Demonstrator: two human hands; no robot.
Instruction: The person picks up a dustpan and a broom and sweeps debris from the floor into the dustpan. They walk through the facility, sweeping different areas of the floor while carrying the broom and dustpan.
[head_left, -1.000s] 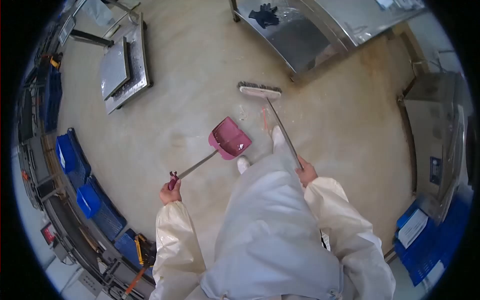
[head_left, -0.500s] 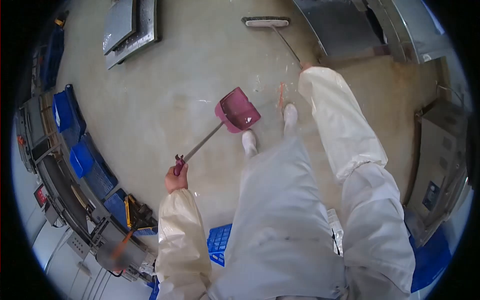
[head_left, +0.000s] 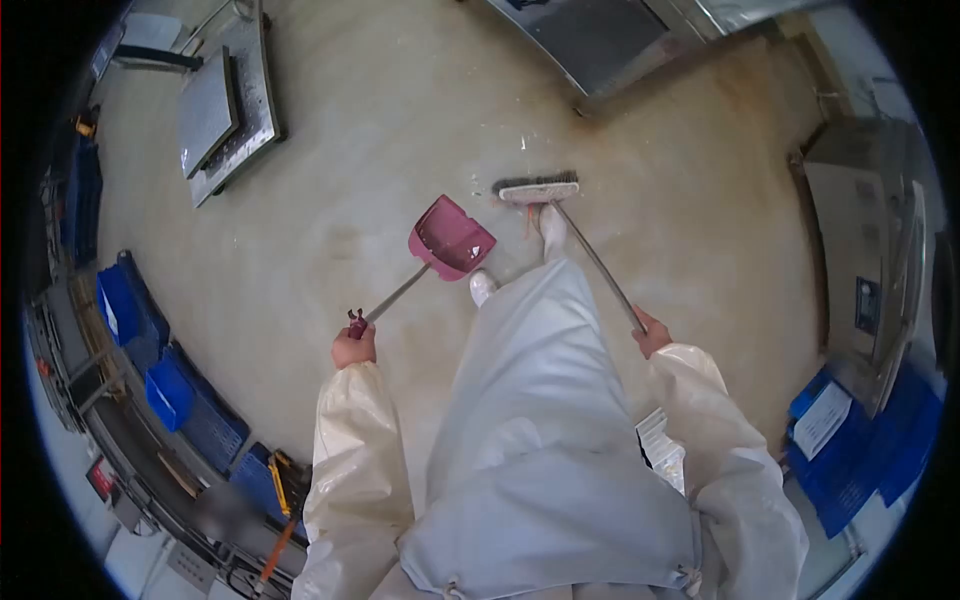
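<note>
My left hand (head_left: 354, 347) is closed around the handle of a long-handled pink dustpan (head_left: 437, 225). Its pan lies on the floor in front of my left boot, with a few pale scraps inside. My right hand (head_left: 652, 332) grips the grey pole of a broom (head_left: 540, 192). The broom's white head with dark bristles is on the floor by the toe of my right boot (head_left: 553, 232), right of the dustpan. An orange scrap (head_left: 530, 218) shows just below the broom head, and small white bits (head_left: 523, 143) lie beyond it.
A metal platform (head_left: 232, 130) stands at the upper left. Blue crates (head_left: 170, 390) and a conveyor line the left side. A steel table (head_left: 590, 45) is at the top, and a steel cabinet (head_left: 860, 240) stands at right above blue bins (head_left: 840, 450).
The broom has been drawn back toward my feet, my right arm bending in close. The dustpan stays in my left hand, slightly further left in view. The whole view has turned somewhat.
</note>
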